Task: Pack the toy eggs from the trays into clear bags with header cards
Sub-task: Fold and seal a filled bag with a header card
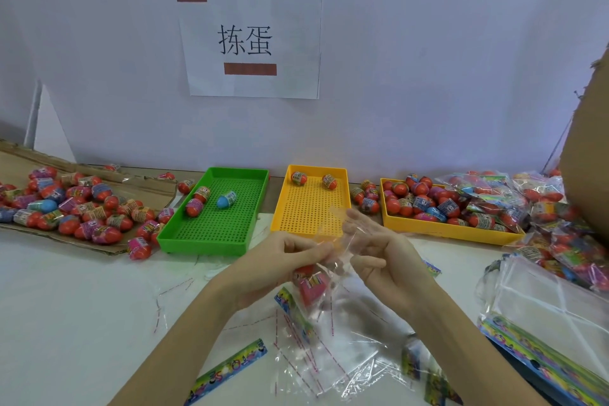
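Both hands meet near the centre of the view, working a clear bag (324,277) held above the white table (82,306). The left hand (290,252) has its fingers curled, pinching the bag's upper edge at its 3 o'clock side. The right hand (379,250) lies palm up with the fingers loosely bent and spread, the film draped across them — whether it truly grips the bag I cannot tell. Inside the bag, just below the left hand, sits an egg (311,283) with a pink wrapper.

At 12 o'clock from the hands stands a yellow tray (311,208) with two eggs at its far end. At 10 o'clock is a green tray (211,217) holding three eggs, one of them blue (226,200). At 2 o'clock a second yellow tray (428,227) is heaped with eggs. Further out at 9 o'clock, loose eggs are scattered on flat cardboard (19,158).

At 3 o'clock lie filled bags (487,194) in a pile, and at 4 o'clock a stack of empty bags (543,303) — header cards along its near edge. At 6 o'clock, loose bags (329,359) and a card strip (227,369) lie on the table. A paper sign (252,41) hangs on the wall at 12 o'clock.
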